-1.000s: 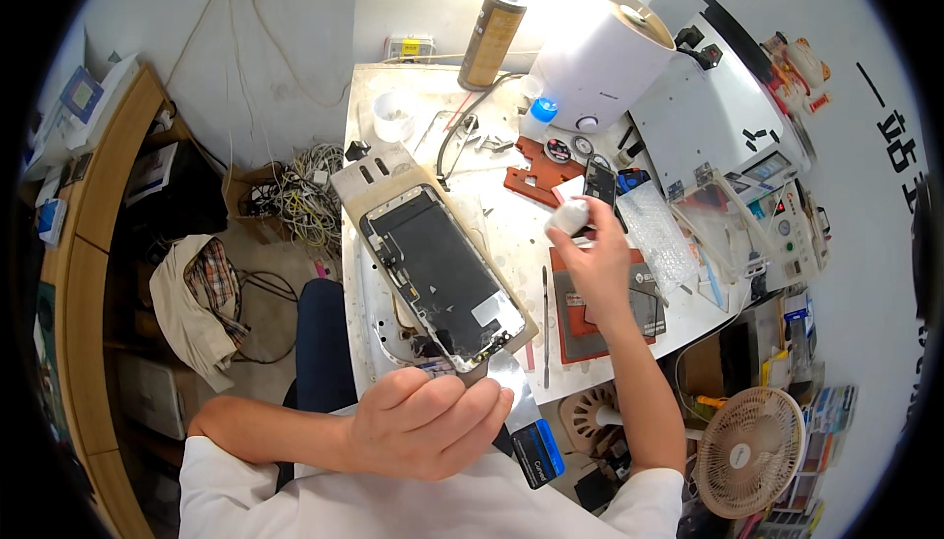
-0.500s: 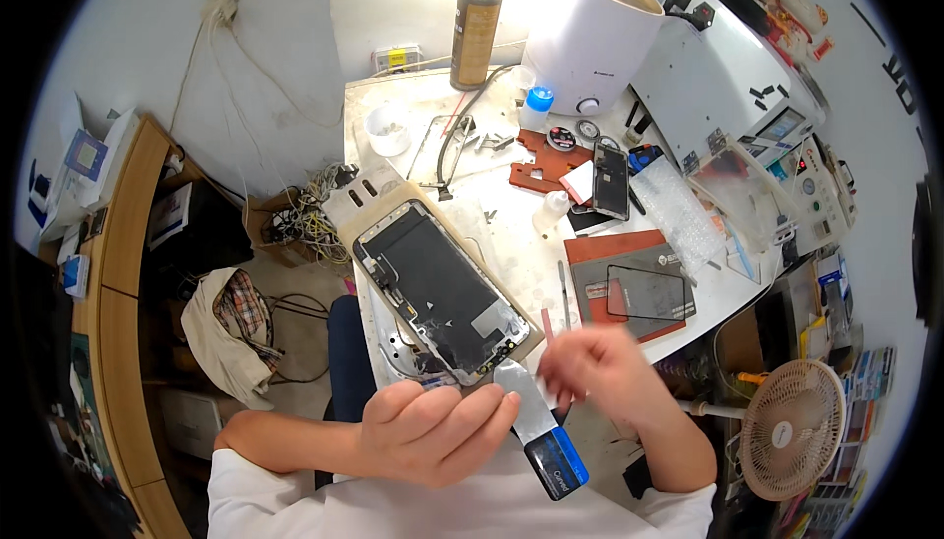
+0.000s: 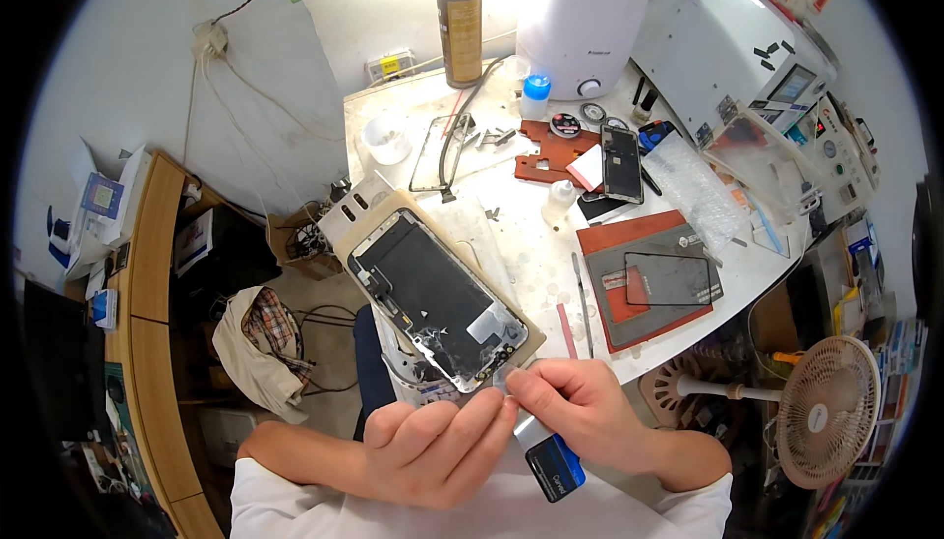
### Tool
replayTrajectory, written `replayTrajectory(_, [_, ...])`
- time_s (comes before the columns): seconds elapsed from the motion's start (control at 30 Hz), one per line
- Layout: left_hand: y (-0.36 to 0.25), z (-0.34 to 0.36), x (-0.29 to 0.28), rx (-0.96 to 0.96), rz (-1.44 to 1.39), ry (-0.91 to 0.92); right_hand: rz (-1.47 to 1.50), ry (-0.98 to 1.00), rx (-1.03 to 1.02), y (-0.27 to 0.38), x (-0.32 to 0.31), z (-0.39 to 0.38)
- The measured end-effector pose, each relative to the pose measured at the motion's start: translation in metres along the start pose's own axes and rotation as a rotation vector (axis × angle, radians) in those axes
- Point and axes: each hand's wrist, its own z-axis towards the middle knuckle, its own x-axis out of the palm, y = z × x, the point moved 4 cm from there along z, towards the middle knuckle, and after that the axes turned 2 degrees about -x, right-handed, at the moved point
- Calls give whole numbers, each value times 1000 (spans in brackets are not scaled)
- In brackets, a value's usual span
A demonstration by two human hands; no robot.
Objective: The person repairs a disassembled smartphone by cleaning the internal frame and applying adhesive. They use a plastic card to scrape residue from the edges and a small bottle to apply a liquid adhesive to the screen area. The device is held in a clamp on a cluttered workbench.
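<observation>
A thin, flat metal pry blade (image 3: pixel 532 432) with a blue and black handle end (image 3: pixel 556 466) sits between my hands, close to my shirt. My left hand (image 3: pixel 438 446) is closed, its fingertips pinching the blade from the left. From the right, my right hand (image 3: pixel 580 409) closes thumb and forefinger at the blade's tip. Any small scrap between those fingers is hidden. Just beyond my fingers, an opened phone screen assembly (image 3: pixel 433 283) lies back side up on a beige holder (image 3: pixel 359 207). Whitish residue and small flakes show along its lower part.
A pink strip (image 3: pixel 567 330) and a slim metal tool (image 3: pixel 582 303) lie right of the phone. Farther right are a grey pad (image 3: pixel 639 318) with a thin black frame, and another phone (image 3: pixel 621 163). A spray can (image 3: pixel 459 37) and white humidifier (image 3: pixel 580 28) stand behind; a fan (image 3: pixel 826 411) stands right.
My right hand has come left from beside the pink strip to the blade's tip, and its fingers have closed there. My left hand keeps its hold; the view has shifted slightly.
</observation>
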Motion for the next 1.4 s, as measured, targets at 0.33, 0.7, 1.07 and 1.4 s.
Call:
replayTrajectory(0.33, [-2,1,4,36,15,4,-39,-11,-182,-8,-3,7])
replayTrajectory(0.7, [-1,4,4,69,9,13,-8,7,-214,-9,-6,9])
replayTrajectory(1.07, [-1,7,3,84,7,16,37,30,-182,-9,-8,10])
replayTrajectory(1.4, [-3,5,3,92,-1,15,49,52,-132,-7,-9,9])
